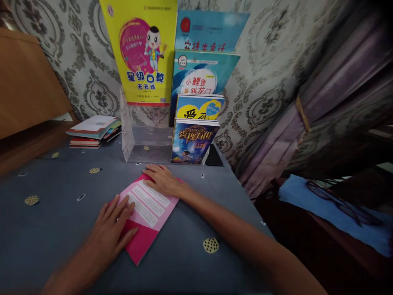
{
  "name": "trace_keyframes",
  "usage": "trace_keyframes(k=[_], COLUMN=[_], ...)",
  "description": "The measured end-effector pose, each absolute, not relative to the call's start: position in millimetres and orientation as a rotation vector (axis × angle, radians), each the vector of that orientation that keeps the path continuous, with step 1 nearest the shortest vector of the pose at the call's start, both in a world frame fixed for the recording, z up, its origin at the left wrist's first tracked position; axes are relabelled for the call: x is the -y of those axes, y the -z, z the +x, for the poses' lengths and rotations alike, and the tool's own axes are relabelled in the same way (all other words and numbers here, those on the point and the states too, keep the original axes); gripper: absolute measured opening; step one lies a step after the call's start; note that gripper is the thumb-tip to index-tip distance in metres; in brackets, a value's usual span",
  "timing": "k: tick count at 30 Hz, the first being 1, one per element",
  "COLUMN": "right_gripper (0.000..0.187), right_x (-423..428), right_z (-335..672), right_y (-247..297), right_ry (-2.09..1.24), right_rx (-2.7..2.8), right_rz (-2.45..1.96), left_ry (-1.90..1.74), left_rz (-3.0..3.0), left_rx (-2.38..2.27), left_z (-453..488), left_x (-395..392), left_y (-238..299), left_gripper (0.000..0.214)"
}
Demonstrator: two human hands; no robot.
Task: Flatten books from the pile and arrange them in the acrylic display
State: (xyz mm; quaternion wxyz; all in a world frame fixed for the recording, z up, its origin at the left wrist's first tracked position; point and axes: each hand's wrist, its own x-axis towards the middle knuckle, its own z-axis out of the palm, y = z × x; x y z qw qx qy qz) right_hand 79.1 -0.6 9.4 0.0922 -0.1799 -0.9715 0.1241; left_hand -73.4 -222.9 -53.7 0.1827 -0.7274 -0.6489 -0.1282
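Note:
A thin pink booklet [146,217] lies flat on the grey-blue tablecloth [55,229] in front of me. My left hand [111,229] rests on its near left part, fingers spread flat. My right hand [162,180] lies on its far corner, fingers stretched out flat. Just behind stands a clear acrylic book stand [135,139] with tiered books: a dark blue one [193,141] in front, a yellow and blue one [199,107], a teal one [202,73] and a light blue one [211,30] at the back. A tall yellow book [141,53] leans at the stand's left.
A stack of flat books [92,131] lies at the far left of the table. A black phone-like slab [214,157] lies right of the stand. Patterned wallpaper is behind. Purple curtains [322,102] hang at right, above a dark surface with a blue cloth [331,209].

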Motion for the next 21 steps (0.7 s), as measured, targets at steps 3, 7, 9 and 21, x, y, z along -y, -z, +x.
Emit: trace_keyframes(k=[3,7,9,21], right_gripper=[0.052,0.056,0.057,0.046], right_x=[-8,-7,-2,40], right_z=[91,116,126,163], right_y=[-5,-1,1,21], right_ry=[-0.405,-0.422,-0.443,-0.68], right_rx=[2.875,2.847,2.828,2.484], right_rz=[-0.635,-0.732,-0.794,-1.011], left_ry=[0.359,0.348,0.323,0.198], left_rz=[-2.076,-2.191,-2.251,-2.415], left_rx=[1.833,1.865,1.875,2.039], left_z=[-76,-86,-90,-84], left_x=[222,216,210,160], left_y=[52,46,42,17], left_gripper=[0.059,0.062,0.063,0.077])
